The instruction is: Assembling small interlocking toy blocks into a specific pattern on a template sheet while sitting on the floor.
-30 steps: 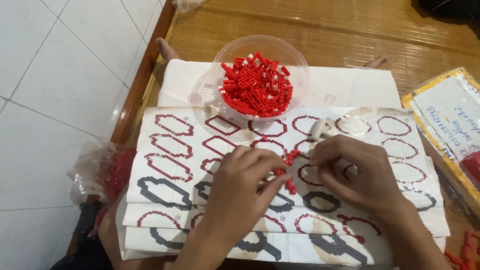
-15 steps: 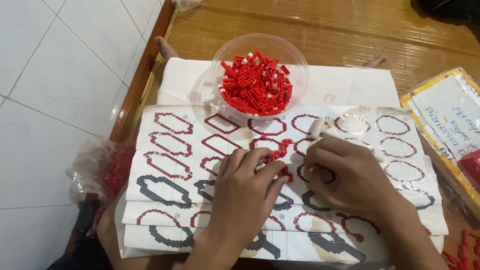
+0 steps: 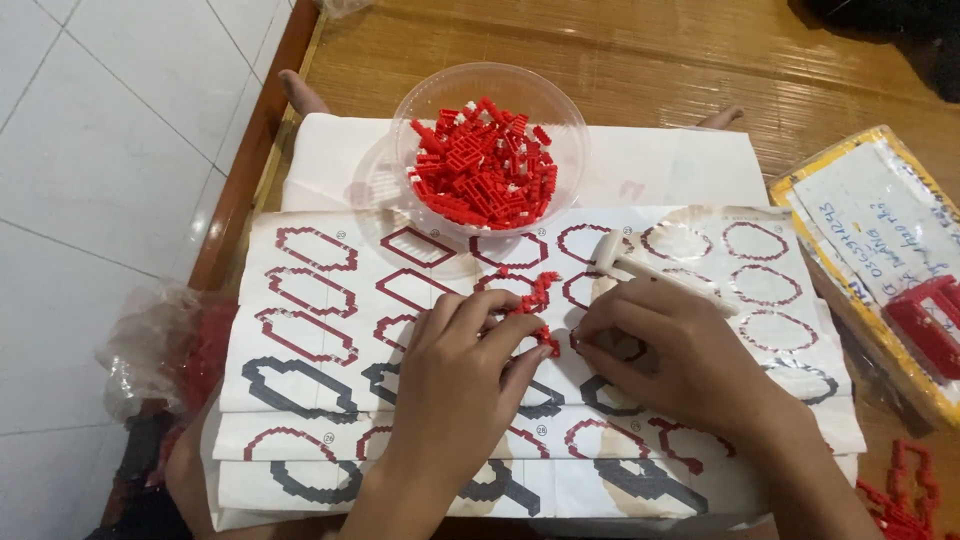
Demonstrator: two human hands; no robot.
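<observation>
From the head camera, looking down, both hands rest on a large paper template sheet (image 3: 320, 300) printed with rows of red and dark oval outlines. The left hand (image 3: 462, 375) lies flat-ish on the sheet, its fingertips (image 3: 520, 325) pinched narrowly around a small chain of red building bricks (image 3: 533, 300) that curves up and away from the hands toward the far side, lying over one of the printed outlines near the middle of the sheet. The right hand (image 3: 680, 350) comes in from the right, its fingertips closed tight against the near end of the same red chain, just beside the left thumb; a white plastic tool (image 3: 650, 272) runs along the top of that hand, its rounded head pointing far-left, though I cannot tell how firmly the hand holds it.

Just beyond the sheet's far edge stands a clear plastic bowl (image 3: 420, 110) heaped with loose red bricks (image 3: 485, 175), well apart from the hands. To the left, off the edge of the wooden surface, sits a crumpled clear plastic bag (image 3: 150, 340) with red pieces inside. At the right edge lies a yellow-rimmed packet (image 3: 850, 200) under clear film, with a red brick frame (image 3: 925, 320) on it, and more assembled red pieces (image 3: 905, 490) show in the near right corner.
</observation>
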